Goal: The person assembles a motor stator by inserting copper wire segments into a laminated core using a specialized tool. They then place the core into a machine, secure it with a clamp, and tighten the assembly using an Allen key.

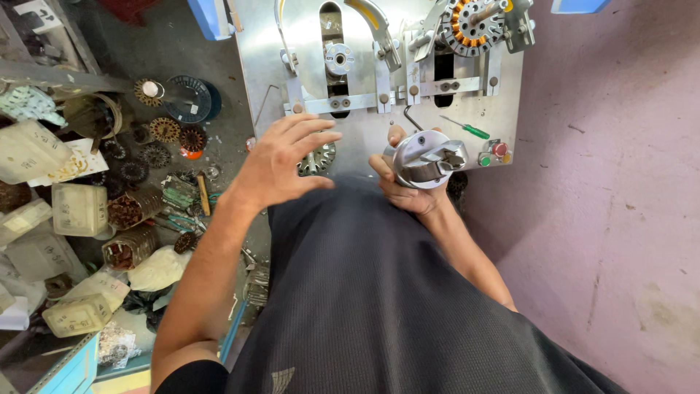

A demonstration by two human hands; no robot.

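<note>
My right hand (pixel 410 191) is wrapped around a round metal fixture (pixel 426 158) at the near edge of the steel plate (pixel 379 131), left hand (pixel 281 162) hovering empty with fingers spread, pale labelled plastic jars (pixel 79 209) piled far left.

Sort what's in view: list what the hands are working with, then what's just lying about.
In hand:
- round metal fixture, held by the right hand
- left hand, open above a stator core
- metal machine plate

Lying about:
- green screwdriver
- wound stator on the machine
- stator cores on the floor
- wire spool
- plastic containers
</note>
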